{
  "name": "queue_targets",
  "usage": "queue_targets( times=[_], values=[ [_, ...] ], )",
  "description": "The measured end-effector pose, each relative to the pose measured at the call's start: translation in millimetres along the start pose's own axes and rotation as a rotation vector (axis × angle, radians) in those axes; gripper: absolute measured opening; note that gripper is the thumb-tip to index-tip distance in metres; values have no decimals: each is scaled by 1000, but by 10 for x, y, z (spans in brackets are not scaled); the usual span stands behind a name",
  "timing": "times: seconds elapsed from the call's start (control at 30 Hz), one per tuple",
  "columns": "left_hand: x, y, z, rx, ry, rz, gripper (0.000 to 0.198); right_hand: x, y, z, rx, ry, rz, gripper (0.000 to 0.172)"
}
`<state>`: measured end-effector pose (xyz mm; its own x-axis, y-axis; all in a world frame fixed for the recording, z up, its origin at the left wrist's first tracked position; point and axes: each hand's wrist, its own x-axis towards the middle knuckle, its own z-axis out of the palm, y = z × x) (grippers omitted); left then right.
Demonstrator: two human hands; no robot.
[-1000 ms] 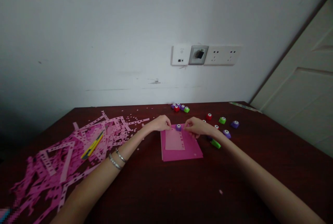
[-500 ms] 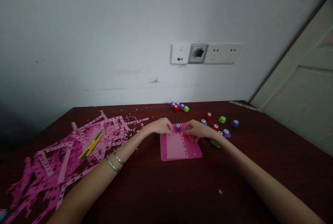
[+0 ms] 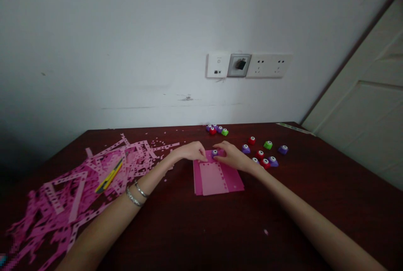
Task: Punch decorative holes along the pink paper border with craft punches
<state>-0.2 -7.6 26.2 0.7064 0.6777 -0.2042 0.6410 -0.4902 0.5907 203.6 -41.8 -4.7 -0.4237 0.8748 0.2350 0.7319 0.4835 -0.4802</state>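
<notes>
A pale pink paper piece (image 3: 213,177) with punched holes along its edges lies on a stack of darker pink sheets (image 3: 234,178) on the dark wooden table (image 3: 201,229). My left hand (image 3: 192,151) is closed in a pinch on the paper's top left corner. At the paper's top edge sits a small purple punch (image 3: 214,152), and my right hand (image 3: 231,156) rests beside it with curled fingers touching it. Silver bangles ring my left wrist.
Several small red, green and purple punches (image 3: 263,153) lie right of my hands; a smaller cluster (image 3: 217,130) sits by the wall. A heap of punched pink paper strips (image 3: 72,187) with a yellow utility knife (image 3: 110,175) covers the left side. Wall sockets (image 3: 248,65) hang above.
The pale pink piece has slid toward me and now reaches the front edge of the stack. Both hands shifted slightly left, uncovering more punches on the right.
</notes>
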Motion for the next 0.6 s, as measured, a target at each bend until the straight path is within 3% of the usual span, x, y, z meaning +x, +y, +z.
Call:
queue_targets(
  times=[0.33, 0.47, 0.6],
  values=[
    [23, -93, -52, 22, 58, -4, 19, -29, -16, 4, -83, 20, 0, 24],
    [19, -97, -62, 13, 54, 9, 19, -36, 1, -170, -55, 69, 36, 22],
    [9, -94, -61, 9, 49, 3, 18, -135, 110, -477, -48, 169, 92, 28]
  ],
)
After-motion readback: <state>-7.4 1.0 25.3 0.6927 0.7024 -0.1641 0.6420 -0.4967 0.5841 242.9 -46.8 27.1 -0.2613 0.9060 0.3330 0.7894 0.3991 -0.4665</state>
